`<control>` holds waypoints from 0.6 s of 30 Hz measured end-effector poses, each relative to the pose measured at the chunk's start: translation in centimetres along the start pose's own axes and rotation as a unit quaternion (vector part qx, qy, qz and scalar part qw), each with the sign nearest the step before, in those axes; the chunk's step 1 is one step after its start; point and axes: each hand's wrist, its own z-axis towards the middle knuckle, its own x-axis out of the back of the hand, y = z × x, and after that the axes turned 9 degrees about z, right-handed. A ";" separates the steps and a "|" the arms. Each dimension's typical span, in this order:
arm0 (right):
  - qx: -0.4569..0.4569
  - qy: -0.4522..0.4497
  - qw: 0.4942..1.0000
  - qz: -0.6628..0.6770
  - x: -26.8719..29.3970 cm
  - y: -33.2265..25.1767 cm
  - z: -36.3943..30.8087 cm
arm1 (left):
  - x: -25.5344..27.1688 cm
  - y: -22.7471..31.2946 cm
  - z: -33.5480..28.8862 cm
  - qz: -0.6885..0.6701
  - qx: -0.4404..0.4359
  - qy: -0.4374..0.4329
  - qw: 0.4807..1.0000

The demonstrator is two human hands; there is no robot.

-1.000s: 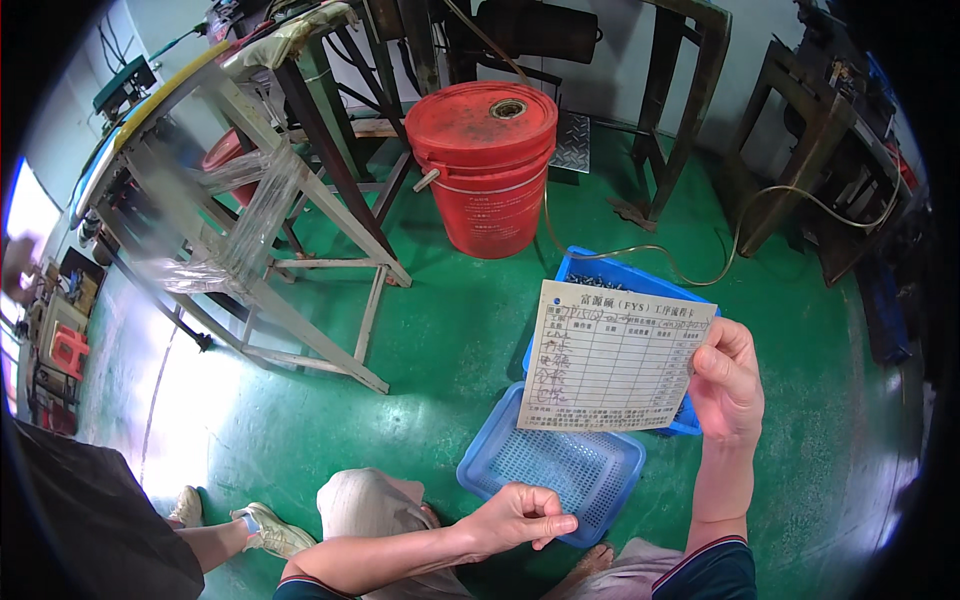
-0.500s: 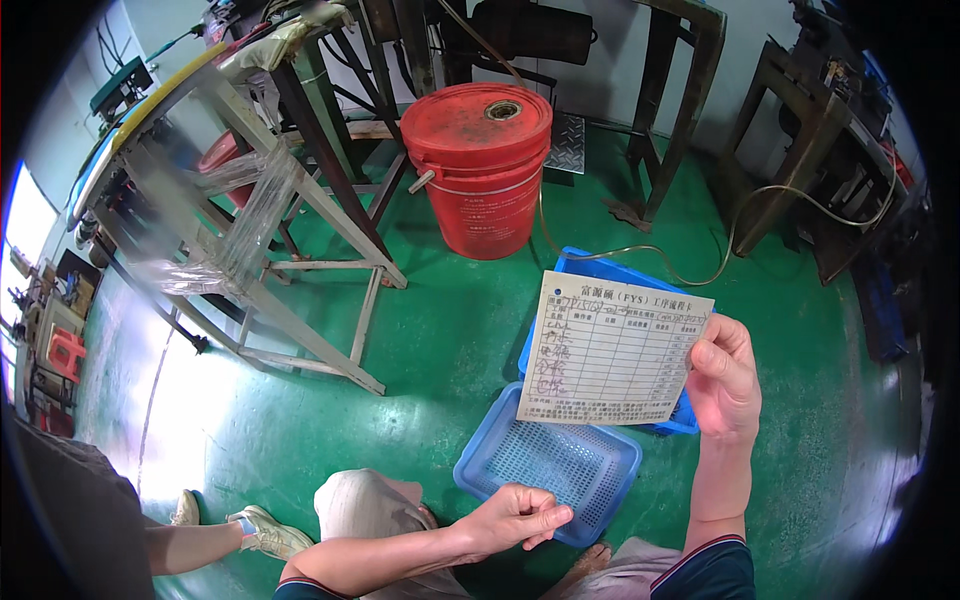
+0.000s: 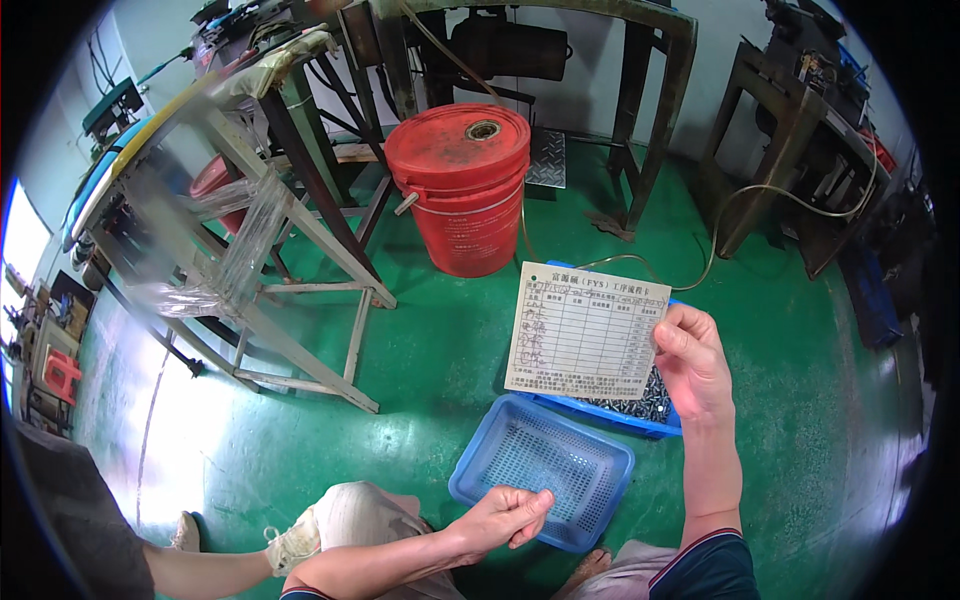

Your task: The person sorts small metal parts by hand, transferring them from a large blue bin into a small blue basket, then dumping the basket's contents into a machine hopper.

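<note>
Bright, sharp; left-side floor glare

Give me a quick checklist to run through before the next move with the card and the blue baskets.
1. Card held firmly: ok. The right hand pinches the paper card at its right edge, upright and facing the camera.
2. Left hand free: ok. The left hand rests at the near rim of the empty basket, holding nothing.
3. Near basket empty: ok. Only bare mesh shows.
4. Far tray contents: cannot tell fully. Small dark metal parts show, but the card hides most of it.
5. Floor path: not ok. A hose trails across the green floor beside the red bucket.
</note>
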 end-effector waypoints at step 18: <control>0.115 0.247 0.906 -0.325 14.7 5.7 7.1 | -0.4 0.0 2.8 0.361 -0.158 0.019 0.919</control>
